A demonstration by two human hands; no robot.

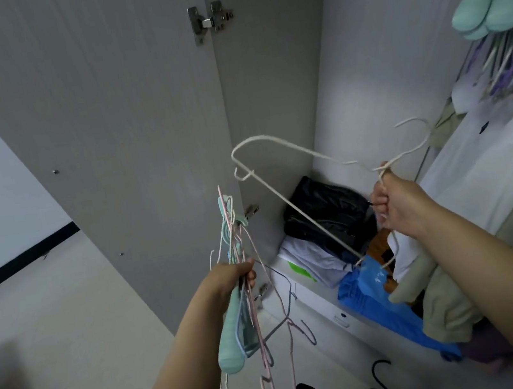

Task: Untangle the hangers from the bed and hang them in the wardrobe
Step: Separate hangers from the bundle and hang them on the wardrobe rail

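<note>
Gripping white hanger (291,168) | right hand (394,202) | hook (412,126) pointing up-right

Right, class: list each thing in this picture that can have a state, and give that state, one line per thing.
white hanger: held up alone, free of the bunch
bunch of hangers: tangled, dangling
right hand: grips the white hanger near its neck
left hand: grips the bunch of hangers
wardrobe door: open
green hangers: already hung in the wardrobe
folded clothes: stacked on the wardrobe floor
</note>
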